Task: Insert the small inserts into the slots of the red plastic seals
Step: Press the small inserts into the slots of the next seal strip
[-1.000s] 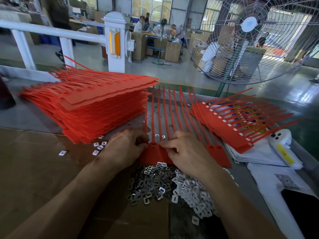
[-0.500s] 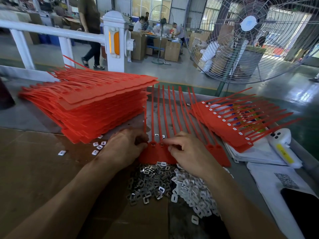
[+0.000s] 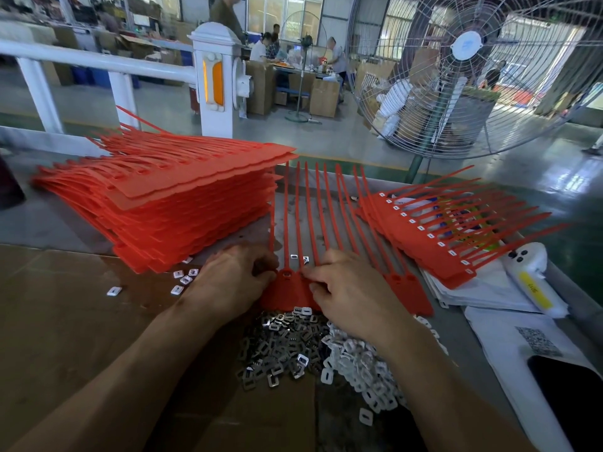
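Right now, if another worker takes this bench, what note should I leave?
Left hand and right hand: both grip the head end of the seal row on the table.
Loose inserts: heap just below the hands.
Done: fanned seals at right already show white inserts.
Left: finish this row, then the tall stack at left.

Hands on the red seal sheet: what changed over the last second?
Very little. The right hand slid slightly left along the seal sheet, fingertips now nearer the left hand. The left hand kept its grip at the sheet's left end. Seal stacks and the insert pile stayed put.
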The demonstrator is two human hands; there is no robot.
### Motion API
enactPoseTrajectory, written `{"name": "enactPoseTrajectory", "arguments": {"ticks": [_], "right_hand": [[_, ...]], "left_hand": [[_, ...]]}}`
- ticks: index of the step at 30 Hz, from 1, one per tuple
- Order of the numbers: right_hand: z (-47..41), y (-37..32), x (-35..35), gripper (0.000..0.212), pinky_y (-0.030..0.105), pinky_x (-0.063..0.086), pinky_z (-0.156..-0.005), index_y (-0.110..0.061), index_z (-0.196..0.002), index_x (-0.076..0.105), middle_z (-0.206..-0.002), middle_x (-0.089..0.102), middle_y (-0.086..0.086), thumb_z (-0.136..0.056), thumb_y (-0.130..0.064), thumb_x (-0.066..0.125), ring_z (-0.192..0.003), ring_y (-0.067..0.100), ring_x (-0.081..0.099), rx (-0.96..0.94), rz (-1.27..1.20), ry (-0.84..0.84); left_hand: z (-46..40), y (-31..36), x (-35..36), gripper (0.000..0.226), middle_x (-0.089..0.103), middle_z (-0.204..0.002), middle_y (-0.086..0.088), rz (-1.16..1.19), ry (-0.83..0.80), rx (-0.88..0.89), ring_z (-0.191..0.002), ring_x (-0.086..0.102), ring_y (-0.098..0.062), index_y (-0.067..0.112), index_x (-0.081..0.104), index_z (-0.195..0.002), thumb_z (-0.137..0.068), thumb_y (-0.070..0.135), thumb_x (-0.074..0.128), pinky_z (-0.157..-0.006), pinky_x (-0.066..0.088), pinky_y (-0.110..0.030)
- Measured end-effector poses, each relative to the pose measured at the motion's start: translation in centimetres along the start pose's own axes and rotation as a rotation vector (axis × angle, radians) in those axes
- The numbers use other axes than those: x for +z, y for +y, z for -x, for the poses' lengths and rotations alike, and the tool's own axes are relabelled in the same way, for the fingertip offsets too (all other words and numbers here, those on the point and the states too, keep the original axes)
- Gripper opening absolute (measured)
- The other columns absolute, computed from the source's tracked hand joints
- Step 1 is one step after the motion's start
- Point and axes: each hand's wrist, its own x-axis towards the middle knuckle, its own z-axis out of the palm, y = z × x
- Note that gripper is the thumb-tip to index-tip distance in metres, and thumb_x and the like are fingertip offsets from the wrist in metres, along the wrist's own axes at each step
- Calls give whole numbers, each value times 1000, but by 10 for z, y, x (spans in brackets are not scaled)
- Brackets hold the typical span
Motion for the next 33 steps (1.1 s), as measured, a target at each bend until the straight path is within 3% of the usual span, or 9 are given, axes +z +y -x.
{"name": "enactPoseTrajectory", "arguments": {"ticks": [5,10,15,21,25,33], "right_hand": [[1,-8,1,32,30,36,-73,-28,-123,70,-109,54,-2,-102,-34,46,-108,21,52,-21,127,-2],[4,-10,-2,35,34,48,-87,-25,-131,66,-117,55,-2,-103,-33,46,-112,20,52,-17,103,-13],[7,-14,-3,38,34,46,-84,-21,-136,60,-116,51,1,-104,-33,44,-109,22,52,-23,154,-31],[10,-14,-2,47,35,42,-92,-20,-149,48,-126,48,2,-104,-34,44,-115,23,48,-57,197,-72],[10,-8,-4,45,39,46,-99,-25,-147,51,-128,52,-1,-104,-34,45,-118,21,51,-59,137,-71],[11,-5,-3,39,36,48,-99,-29,-139,61,-124,57,-4,-103,-39,49,-119,17,51,-37,60,-16]], "left_hand": [[0,0,1,19,68,-117,11,-10,18,26,-105,64,-11,32,74,-107,-89,26,72,-96,49,-31],[0,1,0,19,68,-118,12,13,9,25,-104,64,-9,32,74,-108,-90,26,72,-97,49,-32],[0,-1,0,19,67,-117,15,5,14,18,-104,63,-7,35,73,-107,-89,29,72,-96,49,-31],[0,-2,1,18,67,-115,15,19,15,21,-101,63,-6,35,73,-106,-89,29,73,-95,50,-31],[0,-4,1,19,67,-114,14,8,15,26,-101,63,-6,35,73,-108,-89,30,73,-95,50,-30],[0,-3,2,19,68,-112,13,15,19,30,-99,64,-7,34,74,-106,-89,28,74,-92,50,-29]]}}
